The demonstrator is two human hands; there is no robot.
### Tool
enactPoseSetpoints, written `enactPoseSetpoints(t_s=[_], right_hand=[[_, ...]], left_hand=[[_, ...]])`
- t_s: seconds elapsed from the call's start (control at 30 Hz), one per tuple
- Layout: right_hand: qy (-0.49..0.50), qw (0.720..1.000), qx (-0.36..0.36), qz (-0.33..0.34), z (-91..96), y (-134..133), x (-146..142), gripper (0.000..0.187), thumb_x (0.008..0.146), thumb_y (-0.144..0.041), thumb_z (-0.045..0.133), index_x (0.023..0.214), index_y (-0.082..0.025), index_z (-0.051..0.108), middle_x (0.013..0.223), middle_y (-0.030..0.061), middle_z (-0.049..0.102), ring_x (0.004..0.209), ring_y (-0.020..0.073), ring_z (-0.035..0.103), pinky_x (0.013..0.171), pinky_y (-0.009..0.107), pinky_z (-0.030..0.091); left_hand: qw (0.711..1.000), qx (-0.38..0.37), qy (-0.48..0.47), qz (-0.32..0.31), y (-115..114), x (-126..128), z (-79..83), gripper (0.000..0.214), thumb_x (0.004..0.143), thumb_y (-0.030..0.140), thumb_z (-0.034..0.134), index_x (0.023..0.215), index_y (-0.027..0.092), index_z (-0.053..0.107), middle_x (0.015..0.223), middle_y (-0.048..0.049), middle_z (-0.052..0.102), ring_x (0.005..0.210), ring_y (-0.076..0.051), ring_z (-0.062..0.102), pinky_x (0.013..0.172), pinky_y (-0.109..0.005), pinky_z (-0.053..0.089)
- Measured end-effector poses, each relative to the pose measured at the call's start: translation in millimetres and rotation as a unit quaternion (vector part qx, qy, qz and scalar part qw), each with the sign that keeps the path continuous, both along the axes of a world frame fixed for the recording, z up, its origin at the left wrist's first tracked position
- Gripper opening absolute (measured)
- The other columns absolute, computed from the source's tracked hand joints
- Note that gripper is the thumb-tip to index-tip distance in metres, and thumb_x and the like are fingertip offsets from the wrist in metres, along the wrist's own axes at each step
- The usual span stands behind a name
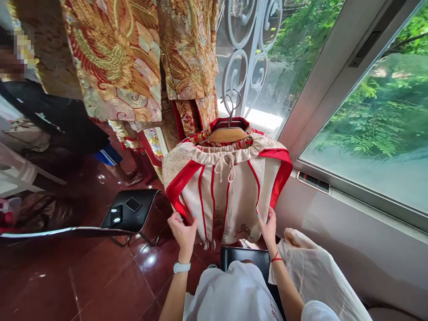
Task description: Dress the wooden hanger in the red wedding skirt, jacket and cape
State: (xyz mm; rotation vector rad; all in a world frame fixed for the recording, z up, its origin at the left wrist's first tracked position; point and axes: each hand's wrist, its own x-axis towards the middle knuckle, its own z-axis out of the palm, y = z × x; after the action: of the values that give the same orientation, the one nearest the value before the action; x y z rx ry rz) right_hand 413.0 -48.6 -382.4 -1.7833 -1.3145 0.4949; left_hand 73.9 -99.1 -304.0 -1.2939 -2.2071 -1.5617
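Note:
Before me a cream skirt with red trim (240,191) hangs over a red embroidered garment (247,127) on a wooden hanger (227,135). A cream drawstring (230,166) is tied in a bow at its gathered waist. My left hand (183,229) pinches the skirt's red side edge, fingers closed. On the other side my right hand (268,223) is closed on the skirt's right edge, thumb against the cloth. Between the hands the skirt spreads wide, its lower hem showing gold embroidery.
Gold and red embroidered garments (117,62) hang behind. A black chair (143,203) with a phone (133,204) stands left. Another phone (313,182) lies on the windowsill. Cream cloth (310,258) lies at right. A person in black (50,111) is at far left.

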Motion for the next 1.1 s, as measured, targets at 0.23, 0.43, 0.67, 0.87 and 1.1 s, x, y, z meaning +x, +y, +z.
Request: enactPoseSetpoints(t_s=[0.23,0.43,0.67,0.87,1.1], right_hand=[[-0.089,0.986,0.144,-0.009,99.2,56,-26,0.037,0.094,-0.051,0.044,0.105,-0.019,0.061,0.105,0.0132,0.067,0.101,0.0285,0.060,0.094,0.043,0.045],[-0.192,0.966,0.170,-0.037,105.7,55,-36,0.057,0.086,-0.058,0.057,0.120,-0.013,0.057,0.114,0.0202,0.064,0.103,0.0337,0.057,0.091,0.045,0.042],[-0.202,0.979,-0.018,-0.018,115.5,63,-4,0.036,0.094,-0.025,0.036,0.107,-0.016,0.069,0.075,0.0073,0.065,0.065,0.0194,0.051,0.067,0.030,0.032],[-0.140,0.989,-0.049,-0.019,119.3,65,24,0.037,0.092,-0.028,0.038,0.108,-0.018,0.070,0.080,0.0081,0.067,0.067,0.0193,0.052,0.062,0.029,0.031],[-0.103,0.974,0.204,-0.008,143.3,68,-28,0.036,0.086,-0.038,0.055,0.115,-0.018,0.057,0.111,0.0120,0.062,0.101,0.0259,0.057,0.090,0.040,0.046]], left_hand=[[0.999,-0.014,-0.032,-0.023,32,30,-24.6,0.037,0.092,0.021,0.040,0.128,0.011,0.043,0.080,-0.0024,0.053,0.074,-0.019,0.057,0.076,-0.035,0.048],[0.999,0.011,-0.030,0.040,20,3,-40.4,0.057,0.079,0.035,0.067,0.127,0.014,0.044,0.099,-0.0076,0.055,0.089,-0.024,0.058,0.084,-0.042,0.051],[0.998,-0.055,-0.032,-0.003,36,-53,-21.1,0.076,0.086,0.013,0.052,0.153,-0.001,0.019,0.155,-0.0337,0.030,0.149,-0.038,0.030,0.121,-0.054,0.027],[0.995,-0.036,-0.081,-0.051,43,-81,-14.1,0.068,0.084,0.003,0.042,0.151,0.012,0.036,0.152,-0.0209,0.046,0.145,-0.029,0.042,0.122,-0.046,0.032],[0.993,0.086,0.076,0.012,29,-22,-1.6,0.066,0.079,0.025,0.066,0.140,0.010,0.043,0.144,-0.0248,0.043,0.140,-0.036,0.040,0.116,-0.057,0.033]])
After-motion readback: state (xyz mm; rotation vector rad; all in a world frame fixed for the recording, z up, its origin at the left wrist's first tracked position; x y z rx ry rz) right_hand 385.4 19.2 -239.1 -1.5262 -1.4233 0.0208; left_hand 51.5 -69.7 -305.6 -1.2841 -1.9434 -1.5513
